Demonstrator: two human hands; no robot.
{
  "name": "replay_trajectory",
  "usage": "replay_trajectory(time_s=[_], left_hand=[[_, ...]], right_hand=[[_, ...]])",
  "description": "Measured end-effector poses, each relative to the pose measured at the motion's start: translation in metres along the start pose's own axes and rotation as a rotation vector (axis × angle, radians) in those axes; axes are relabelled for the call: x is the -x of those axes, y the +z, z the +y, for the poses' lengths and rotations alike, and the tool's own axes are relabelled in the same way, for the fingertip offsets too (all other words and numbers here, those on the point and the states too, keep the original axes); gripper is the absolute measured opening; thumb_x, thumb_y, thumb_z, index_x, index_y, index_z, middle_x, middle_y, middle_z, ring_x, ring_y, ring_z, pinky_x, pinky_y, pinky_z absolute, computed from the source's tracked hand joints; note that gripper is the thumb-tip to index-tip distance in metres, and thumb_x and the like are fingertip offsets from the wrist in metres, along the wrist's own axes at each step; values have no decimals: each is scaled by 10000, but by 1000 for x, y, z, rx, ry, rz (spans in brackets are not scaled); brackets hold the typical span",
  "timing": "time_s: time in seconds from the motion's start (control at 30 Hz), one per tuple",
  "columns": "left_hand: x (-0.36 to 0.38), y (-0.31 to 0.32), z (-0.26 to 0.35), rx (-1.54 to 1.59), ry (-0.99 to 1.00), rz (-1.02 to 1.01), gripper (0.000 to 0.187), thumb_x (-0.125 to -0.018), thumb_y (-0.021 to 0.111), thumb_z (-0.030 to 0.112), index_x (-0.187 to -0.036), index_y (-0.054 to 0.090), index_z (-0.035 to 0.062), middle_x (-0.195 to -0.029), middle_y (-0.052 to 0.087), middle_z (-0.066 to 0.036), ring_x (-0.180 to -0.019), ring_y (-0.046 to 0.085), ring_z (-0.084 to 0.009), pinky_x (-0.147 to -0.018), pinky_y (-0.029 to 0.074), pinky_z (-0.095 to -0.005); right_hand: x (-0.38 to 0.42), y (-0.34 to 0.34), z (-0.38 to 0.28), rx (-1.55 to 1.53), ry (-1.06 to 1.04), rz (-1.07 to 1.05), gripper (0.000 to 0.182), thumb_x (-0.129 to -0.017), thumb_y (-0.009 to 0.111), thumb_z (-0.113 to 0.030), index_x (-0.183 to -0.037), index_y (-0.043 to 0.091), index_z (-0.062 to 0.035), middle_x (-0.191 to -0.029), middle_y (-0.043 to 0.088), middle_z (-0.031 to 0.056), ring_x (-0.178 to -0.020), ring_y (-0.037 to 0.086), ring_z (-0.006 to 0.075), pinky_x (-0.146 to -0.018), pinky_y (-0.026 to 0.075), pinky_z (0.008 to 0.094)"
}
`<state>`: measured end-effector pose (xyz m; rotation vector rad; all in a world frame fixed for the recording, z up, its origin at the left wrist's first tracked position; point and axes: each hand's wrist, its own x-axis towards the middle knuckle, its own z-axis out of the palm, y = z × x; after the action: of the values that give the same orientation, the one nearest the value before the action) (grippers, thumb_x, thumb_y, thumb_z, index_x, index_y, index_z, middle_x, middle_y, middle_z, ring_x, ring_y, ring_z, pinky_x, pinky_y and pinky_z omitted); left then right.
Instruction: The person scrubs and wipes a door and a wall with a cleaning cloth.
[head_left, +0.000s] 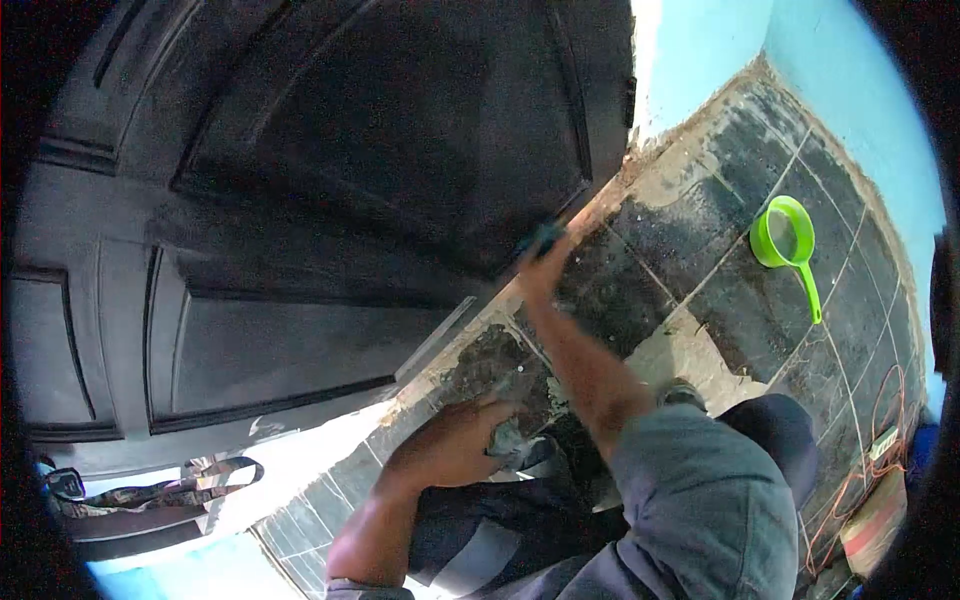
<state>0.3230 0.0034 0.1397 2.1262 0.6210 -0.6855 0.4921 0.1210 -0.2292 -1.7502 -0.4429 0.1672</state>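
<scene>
My right hand (543, 268) reaches to the lower edge of a dark panelled door (380, 110). Its fingers are closed around a small dark bluish object (541, 240) pressed to or just over the door surface; motion blur hides its kind. My left hand (445, 443) is low, in front of my bent legs, with fingers curled around a crumpled greyish cloth (508, 440). The door's raised mouldings look dull and dusty.
Dark floor tiles (640, 245) have pale cement patches. A green dipper (783, 238) stands on them at right. An orange cable (838, 510), a power strip (884, 443) and a sack (875, 525) lie at lower right. A patterned strap (190, 490) lies at lower left. Pale blue walls (840, 90) rise beyond.
</scene>
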Motion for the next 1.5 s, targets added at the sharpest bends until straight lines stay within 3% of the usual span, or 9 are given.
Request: replay_trajectory(time_s=[0.1,0.47,0.6,0.8,0.97,1.1,1.27,1.33,1.5], left_hand=[[-12,-5,12,39,52,-20,761,-798,807,228,-1491,512,114,-1341,567,-225,-1272,572,-428,-1099,467,-494],[1,-1,14,45,11,23,740,-777,828,217,-1443,547,61,-1390,559,-226,-1310,557,-423,-1115,459,-475],[-25,-11,23,65,35,-50,764,-752,833,192,-1445,541,56,-1413,558,-230,-1329,546,-427,-1122,454,-479],[-16,-5,21,-6,-14,-75,779,-752,818,159,-1465,522,60,-1392,569,-253,-1314,559,-433,-1124,454,-481],[-14,0,16,59,-24,-17,687,-796,784,204,-1424,546,59,-1325,596,-263,-1261,588,-425,-1085,473,-491],[-41,15,16,9,82,-2,688,-786,772,189,-1406,534,11,-1274,620,-273,-1210,610,-437,-1058,489,-494],[-37,13,28,260,14,44,775,-801,803,233,-1467,454,44,-1303,620,-258,-1269,582,-430,-1098,465,-477],[-20,5,34,308,-92,62,760,-801,809,233,-1441,450,38,-1291,612,-259,-1260,582,-430,-1084,471,-470],[43,33,-5,254,-232,307,647,-822,809,240,-1359,518,28,-1372,539,-244,-1283,556,-410,-1091,461,-464]], right_hand=[[86,-16,-46,-173,164,-274,589,-896,620,-71,-1416,404,101,-1359,451,330,-1326,410,530,-1152,282,567],[-68,4,4,5,95,300,821,-920,694,-149,-1563,238,84,-1566,333,349,-1472,316,508,-1247,209,533],[53,-18,-47,-211,369,-351,744,-937,657,-116,-1550,275,61,-1524,395,325,-1422,385,504,-1204,281,528],[-147,0,16,-194,125,455,499,-952,585,-104,-1409,488,74,-1374,533,317,-1329,495,480,-1161,361,489],[-175,-4,43,-166,282,339,493,-897,568,-7,-1380,556,87,-1468,488,343,-1392,455,485,-1218,321,484],[-29,-8,-3,199,-11,67,522,-928,596,-86,-1422,524,68,-1489,479,339,-1390,463,492,-1196,347,515],[126,-59,-58,-147,631,-1077,533,-1008,631,-370,-1405,561,-21,-1192,673,256,-1078,663,394,-989,509,472],[221,-45,-19,-14,615,-1040,556,-984,691,-400,-1390,581,-36,-1143,681,221,-927,689,355,-880,539,501],[232,-76,-38,-257,136,-1525,475,-1008,653,-357,-1341,595,-23,-1174,664,208,-1068,652,286,-918,520,503]])
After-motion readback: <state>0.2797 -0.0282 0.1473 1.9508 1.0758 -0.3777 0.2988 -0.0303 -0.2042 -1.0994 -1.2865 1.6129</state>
